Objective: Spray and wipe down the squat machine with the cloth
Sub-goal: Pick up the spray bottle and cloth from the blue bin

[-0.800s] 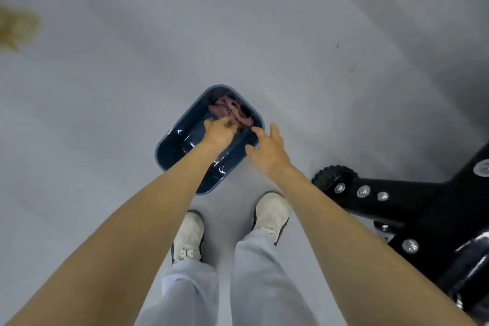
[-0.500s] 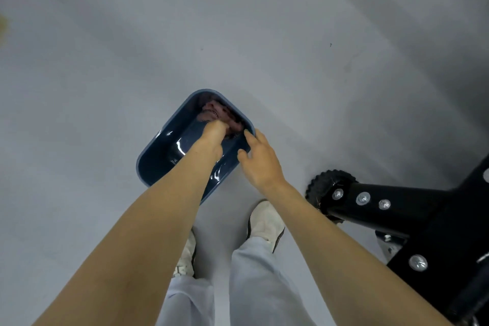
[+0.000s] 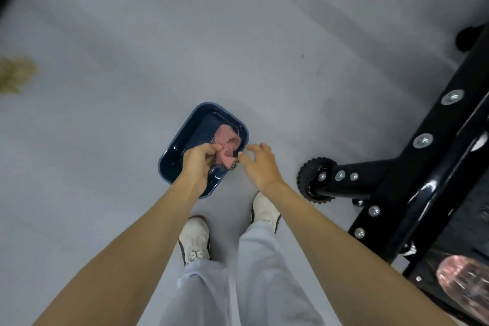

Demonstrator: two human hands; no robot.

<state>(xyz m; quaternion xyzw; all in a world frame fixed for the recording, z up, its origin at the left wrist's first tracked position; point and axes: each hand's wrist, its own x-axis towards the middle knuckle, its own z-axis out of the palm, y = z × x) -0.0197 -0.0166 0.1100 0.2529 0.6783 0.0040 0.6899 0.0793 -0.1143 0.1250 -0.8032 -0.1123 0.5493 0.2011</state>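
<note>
A dark blue basin (image 3: pixel 185 132) with water stands on the grey floor in front of my feet. A pink cloth (image 3: pixel 227 144) with a checkered edge hangs over the basin's right part. My left hand (image 3: pixel 197 160) grips the cloth's near side and lifts it. My right hand (image 3: pixel 260 164) hovers just right of the cloth with fingers spread and curved, thumb tip close to the fabric; whether it touches is unclear. The black frame of the squat machine (image 3: pixel 412 174) runs along the right, with a knurled foot (image 3: pixel 312 180) near my right hand. No spray bottle is in view.
My white shoes (image 3: pixel 195 241) and pale trousers stand just behind the basin. Bolts line the machine's black beams, whose lower right part reflects something pinkish. A blurry tan patch (image 3: pixel 16 77) lies at the far left on the floor.
My left hand, which reached into the basin, now grips the pink cloth and has raised it above the water. My right hand has come closer to the cloth. The camera view has risen.
</note>
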